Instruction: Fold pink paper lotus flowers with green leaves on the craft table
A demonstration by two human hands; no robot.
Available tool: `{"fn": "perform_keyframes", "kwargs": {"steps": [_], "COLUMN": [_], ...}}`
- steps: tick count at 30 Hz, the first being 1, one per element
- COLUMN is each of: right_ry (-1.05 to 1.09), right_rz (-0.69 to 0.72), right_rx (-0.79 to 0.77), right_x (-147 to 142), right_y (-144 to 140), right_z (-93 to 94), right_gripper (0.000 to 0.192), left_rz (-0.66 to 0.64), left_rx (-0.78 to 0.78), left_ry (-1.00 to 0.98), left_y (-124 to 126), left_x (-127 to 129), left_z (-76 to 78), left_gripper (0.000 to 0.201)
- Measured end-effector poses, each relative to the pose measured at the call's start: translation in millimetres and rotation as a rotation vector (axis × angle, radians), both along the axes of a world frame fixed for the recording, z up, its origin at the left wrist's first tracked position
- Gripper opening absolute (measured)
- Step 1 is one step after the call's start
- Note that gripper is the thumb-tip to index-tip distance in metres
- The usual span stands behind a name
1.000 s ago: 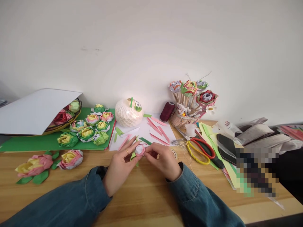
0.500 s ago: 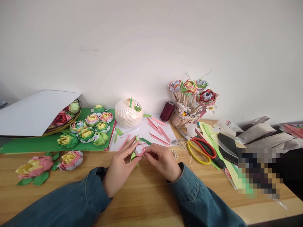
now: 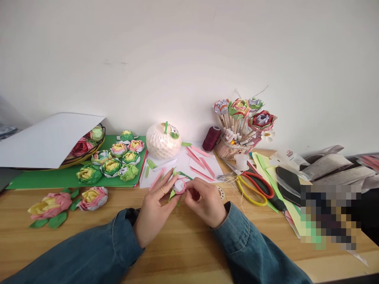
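Head view, my left hand (image 3: 154, 211): fingers curl around the small paper flower (image 3: 180, 185) from the left; the thumb and fingertips close on its side, and a ring shows on one finger.
Head view, my right hand (image 3: 205, 203): fingers are pinched together on the flower's right edge, thumb tucked below it.
Small paper flower: pink and white, with a green leaf tip poking out beneath; it sits between my two sets of fingertips, just above the wooden table (image 3: 183, 244).
Beyond my fingers: a white sheet (image 3: 183, 163) with pink paper strips (image 3: 204, 165), and a white netted ball (image 3: 163, 141) behind it.
Left of my fingers: finished paper flowers (image 3: 114, 159) grouped on a green sheet (image 3: 44, 177); two larger pink blooms (image 3: 68, 200) lie nearer on the table.
Right of my fingers: red and yellow scissors (image 3: 254, 189) lie near, and a dark red thread spool (image 3: 211, 138) stands farther back beside a basket of stemmed paper flowers (image 3: 242, 122).
Sleeves: both forearms are in blue denim.
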State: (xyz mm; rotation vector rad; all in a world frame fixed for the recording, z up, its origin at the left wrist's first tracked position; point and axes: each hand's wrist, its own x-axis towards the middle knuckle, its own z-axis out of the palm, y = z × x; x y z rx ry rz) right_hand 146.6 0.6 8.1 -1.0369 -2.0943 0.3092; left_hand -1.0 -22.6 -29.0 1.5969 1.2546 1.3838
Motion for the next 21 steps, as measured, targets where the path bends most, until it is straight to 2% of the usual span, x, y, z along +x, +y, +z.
{"fn": "perform_keyframes", "kwargs": {"steps": [9,11,14,21], "right_ry": [0.163,0.180,0.164,0.015], "right_rz": [-0.007,-0.014,-0.001,0.120], "right_rx": [-0.368,-0.404,-0.378,-0.195], "right_x": [-2.1,-2.8,-2.1,8.3], "right_y": [1.8,3.3,4.6,8.5], "right_z": [5.1,4.0,2.5,4.5], "right_gripper": [0.013,0.013,0.012,0.013], "left_rz": [0.018,0.028,0.040,0.043], "left_rx": [0.015,0.027,0.023,-0.018], "left_ry": [0.007,0.011,-0.004,-0.060], "left_y": [-0.9,-0.3,0.6,2.2], "left_x": [3.5,4.2,4.5,5.2], "left_z": [-3.4,-3.5,-2.5,-4.0], "left_gripper": [0.043,0.044,0.044,0.043]}}
